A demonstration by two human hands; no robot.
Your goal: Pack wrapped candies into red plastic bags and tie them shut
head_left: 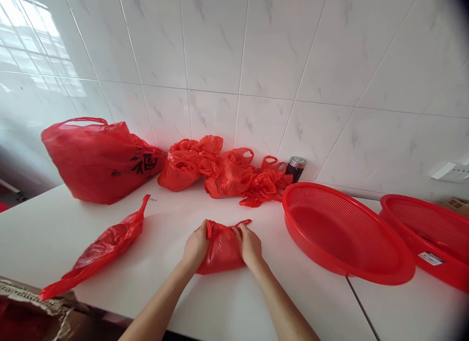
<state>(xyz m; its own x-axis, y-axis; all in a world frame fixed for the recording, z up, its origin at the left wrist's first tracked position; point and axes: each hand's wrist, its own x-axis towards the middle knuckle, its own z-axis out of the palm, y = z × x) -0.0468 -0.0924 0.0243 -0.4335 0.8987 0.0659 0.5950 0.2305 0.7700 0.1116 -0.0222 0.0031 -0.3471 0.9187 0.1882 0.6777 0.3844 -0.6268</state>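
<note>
A small filled red plastic bag [223, 253] rests on the white table in front of me. My left hand [197, 243] grips its left side, fingers closed near a bunched strap. On the right side, my right hand [250, 245] is closed on the same bag, and a thin handle loop sticks out above the fingers. What the bag contains is hidden. Left of my hands lies a flattened, twisted red plastic bag [110, 243], apart from them and reaching the table's front edge.
A large red bag [98, 165] with black lettering stands back left. Crumpled red bags [234, 172] line the tiled wall, beside a dark cylinder with a silver lid [296, 169]. Two red baskets, one nearer [348, 275] and one farther [399, 204], sit at right. A torn cardboard box [36, 294] adjoins the front left edge.
</note>
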